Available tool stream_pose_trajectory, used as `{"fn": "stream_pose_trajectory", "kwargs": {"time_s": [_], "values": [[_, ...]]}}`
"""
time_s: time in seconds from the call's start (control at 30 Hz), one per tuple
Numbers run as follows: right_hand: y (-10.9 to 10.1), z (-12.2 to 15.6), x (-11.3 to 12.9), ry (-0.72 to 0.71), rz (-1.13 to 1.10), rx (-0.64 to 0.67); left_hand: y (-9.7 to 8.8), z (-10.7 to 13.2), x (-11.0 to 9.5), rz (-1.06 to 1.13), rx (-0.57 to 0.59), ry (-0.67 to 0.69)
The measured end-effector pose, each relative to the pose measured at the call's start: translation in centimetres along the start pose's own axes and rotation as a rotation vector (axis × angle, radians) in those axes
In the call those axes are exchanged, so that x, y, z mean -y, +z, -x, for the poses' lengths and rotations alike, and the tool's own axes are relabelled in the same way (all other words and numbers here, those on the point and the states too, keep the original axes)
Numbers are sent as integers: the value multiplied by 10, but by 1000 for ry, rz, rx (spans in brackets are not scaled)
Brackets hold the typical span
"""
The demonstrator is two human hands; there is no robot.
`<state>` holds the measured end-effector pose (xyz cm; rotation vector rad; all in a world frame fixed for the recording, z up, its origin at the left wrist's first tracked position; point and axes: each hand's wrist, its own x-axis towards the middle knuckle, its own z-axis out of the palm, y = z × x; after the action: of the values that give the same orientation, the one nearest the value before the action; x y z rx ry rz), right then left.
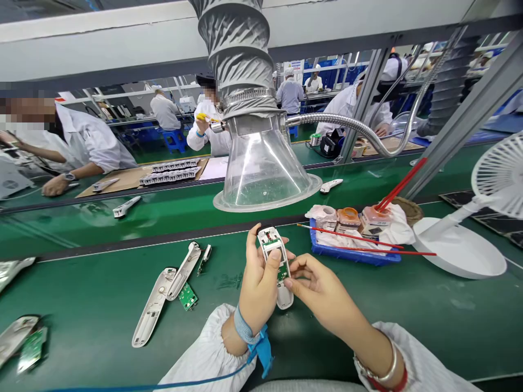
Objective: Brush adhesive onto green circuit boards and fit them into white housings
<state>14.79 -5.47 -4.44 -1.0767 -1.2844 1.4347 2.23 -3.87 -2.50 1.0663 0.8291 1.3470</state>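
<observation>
Held upright in my left hand (259,280) is an oblong white plastic housing (285,298) with green circuit board inside it. The left thumb presses on its inner face, and the fingers wrap behind. At the lower right edge of the housing, my right hand (316,283) is closed, its thumb and fingertips pinching the rim. Whether the fingertips also hold a small part is hidden. To the left on the green bench lie an open white housing shell (153,310), a second narrower shell (183,271) overlapping it, a green circuit board (188,296) and a small dark-edged part (205,259).
A clear fume hood (267,169) hangs above my hands. At right stand a blue tray (355,255) with small jars and red brushes (368,239), and a white fan (461,250). More housing parts (16,337) lie far left. Co-workers sit across the green conveyor (180,218).
</observation>
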Motion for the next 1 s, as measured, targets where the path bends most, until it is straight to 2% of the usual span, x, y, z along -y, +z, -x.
{"fn": "stream_pose_trajectory", "kwargs": {"time_s": [0.1,0.23,0.4,0.5,0.6,0.73,0.83,1.0], "values": [[2,-2,0,-13,-17,47,0,0,4,81,-13,7],[5,-5,-4,69,-91,180,2,4,5,151,-6,-35],[6,-2,-3,165,-146,158,-2,-1,-8,39,67,-159],[7,3,3,204,-204,194,-7,-5,-15,-67,114,-236],[10,6,6,205,-264,221,-8,-5,-17,-96,102,-231],[12,5,4,213,-280,135,-10,-7,-17,-91,136,-225],[9,2,3,206,-226,132,-12,-12,-20,-89,175,-234],[2,-4,9,183,-225,193,-11,-22,-23,-82,103,-209]]}}
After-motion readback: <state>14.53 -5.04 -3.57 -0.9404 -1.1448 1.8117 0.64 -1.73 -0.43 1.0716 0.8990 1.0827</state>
